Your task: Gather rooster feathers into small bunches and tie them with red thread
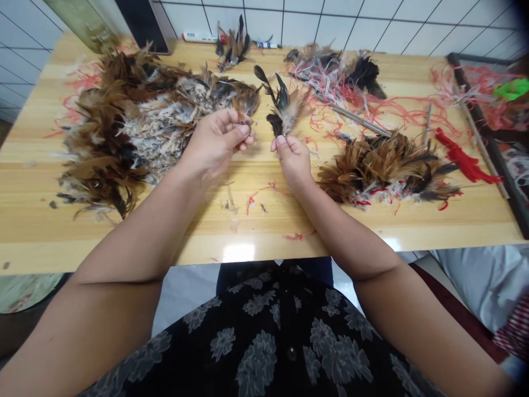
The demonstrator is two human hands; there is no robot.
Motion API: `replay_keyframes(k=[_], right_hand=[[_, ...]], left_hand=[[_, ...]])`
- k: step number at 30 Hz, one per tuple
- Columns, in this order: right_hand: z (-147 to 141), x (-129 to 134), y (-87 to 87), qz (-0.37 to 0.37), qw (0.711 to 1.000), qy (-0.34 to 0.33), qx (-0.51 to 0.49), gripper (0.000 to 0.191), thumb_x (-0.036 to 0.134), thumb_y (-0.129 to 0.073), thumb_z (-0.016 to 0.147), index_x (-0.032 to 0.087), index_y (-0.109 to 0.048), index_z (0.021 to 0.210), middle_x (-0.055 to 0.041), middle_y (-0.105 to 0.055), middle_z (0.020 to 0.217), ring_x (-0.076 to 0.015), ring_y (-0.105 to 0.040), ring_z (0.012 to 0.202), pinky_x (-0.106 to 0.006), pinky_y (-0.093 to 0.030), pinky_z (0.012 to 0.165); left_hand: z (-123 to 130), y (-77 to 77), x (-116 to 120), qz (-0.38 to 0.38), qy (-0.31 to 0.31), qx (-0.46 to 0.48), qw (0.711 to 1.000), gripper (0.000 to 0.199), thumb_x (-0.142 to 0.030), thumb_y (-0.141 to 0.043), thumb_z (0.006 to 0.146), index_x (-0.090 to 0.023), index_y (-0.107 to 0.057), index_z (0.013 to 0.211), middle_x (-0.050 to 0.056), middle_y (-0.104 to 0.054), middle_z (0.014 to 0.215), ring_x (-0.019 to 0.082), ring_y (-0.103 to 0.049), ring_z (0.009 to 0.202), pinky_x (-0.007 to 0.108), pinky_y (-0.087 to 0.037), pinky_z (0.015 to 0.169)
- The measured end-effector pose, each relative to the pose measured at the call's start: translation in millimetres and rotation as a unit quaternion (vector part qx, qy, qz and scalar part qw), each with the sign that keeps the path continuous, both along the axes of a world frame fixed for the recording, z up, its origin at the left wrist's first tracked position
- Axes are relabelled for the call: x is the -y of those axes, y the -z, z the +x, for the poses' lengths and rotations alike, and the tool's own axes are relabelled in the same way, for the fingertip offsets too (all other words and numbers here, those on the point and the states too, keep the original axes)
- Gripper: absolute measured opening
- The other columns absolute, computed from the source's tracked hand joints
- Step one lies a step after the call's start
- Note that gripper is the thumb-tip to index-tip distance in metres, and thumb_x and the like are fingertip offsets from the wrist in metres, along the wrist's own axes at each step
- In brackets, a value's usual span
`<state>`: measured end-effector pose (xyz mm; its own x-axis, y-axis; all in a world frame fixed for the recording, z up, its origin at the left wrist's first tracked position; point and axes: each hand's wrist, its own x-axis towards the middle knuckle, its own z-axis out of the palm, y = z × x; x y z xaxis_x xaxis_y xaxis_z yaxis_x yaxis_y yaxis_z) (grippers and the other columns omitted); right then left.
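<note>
My right hand (pixel 294 161) pinches the base of a small bunch of feathers (pixel 284 105), whose dark and pale brown tips point away from me. Just left of it, my left hand (pixel 223 138) is closed in a pinch, with what looks like a small brown feather (pixel 241 109) at its fingertips. That hand is in front of the right edge of a large heap of brown feathers (pixel 103 132) with whitish, fluffy quill ends in its middle. To the right of my right forearm lies a row of tied brown feather bunches (pixel 380 165) with red and white ties at their bases.
Pink and white string (pixel 330 82) lies tangled with dark feathers at the back. Thin sticks (pixel 359 118), a red string bundle (pixel 465 154) and a dark-framed tray (pixel 487 127) are at right. Against the tiled wall are a marker (pixel 202 38) and a dark upright slab (pixel 144 25).
</note>
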<state>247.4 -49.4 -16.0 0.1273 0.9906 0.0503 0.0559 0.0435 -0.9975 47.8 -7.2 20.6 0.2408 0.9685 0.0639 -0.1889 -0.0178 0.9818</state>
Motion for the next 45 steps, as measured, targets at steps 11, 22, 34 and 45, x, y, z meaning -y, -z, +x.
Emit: replay_keyframes(k=[11, 22, 34, 45], right_hand=[[0, -9, 12.9, 0.016, 0.998, -0.056, 0.033, 0.046, 0.054, -0.093, 0.116, 0.024, -0.084, 0.084, -0.0020, -0.082, 0.094, -0.0227, -0.075, 0.104, -0.036, -0.056, 0.111], [-6, -6, -6.3, -0.034, 0.984, -0.125, 0.123, 0.041, 0.030, -0.103, 0.110, 0.023, -0.080, 0.077, 0.0009, -0.081, 0.100, -0.0181, -0.075, 0.109, -0.027, -0.056, 0.106], [-6, -2, -18.3, -0.042, 0.981, -0.124, 0.141, 0.028, 0.023, -0.091, 0.118, 0.019, -0.087, 0.091, -0.0030, -0.078, 0.111, -0.0198, -0.075, 0.118, -0.029, -0.055, 0.115], [-3, -14, 16.2, 0.004, 0.985, -0.146, 0.095, 0.033, 0.021, -0.089, 0.119, 0.022, -0.071, 0.090, 0.0010, -0.074, 0.102, -0.0184, -0.071, 0.107, -0.030, -0.054, 0.107]], left_hand=[[19, 1.5, 16, -0.004, -0.009, -0.002, 1.000, 0.028, -0.010, -0.104, 0.078, -0.026, -0.081, 0.082, 0.001, -0.084, 0.078, 0.019, -0.076, 0.072, 0.028, -0.056, 0.065], [16, -13.8, 35, 0.041, -0.101, -0.213, 0.971, 0.017, -0.044, -0.090, 0.067, -0.041, -0.086, 0.083, -0.006, -0.092, 0.093, 0.034, -0.084, 0.096, 0.044, -0.069, 0.089], [52, -35.5, 41, -0.022, -0.213, -0.201, 0.956, 0.023, -0.006, -0.070, 0.059, -0.025, -0.073, 0.072, -0.006, -0.078, 0.067, 0.016, -0.073, 0.065, 0.018, -0.057, 0.064], [44, -8.7, 29, -0.022, -0.151, -0.048, 0.987, 0.042, 0.016, -0.074, 0.071, -0.024, -0.068, 0.083, -0.006, -0.076, 0.070, 0.016, -0.069, 0.065, 0.021, -0.056, 0.068]])
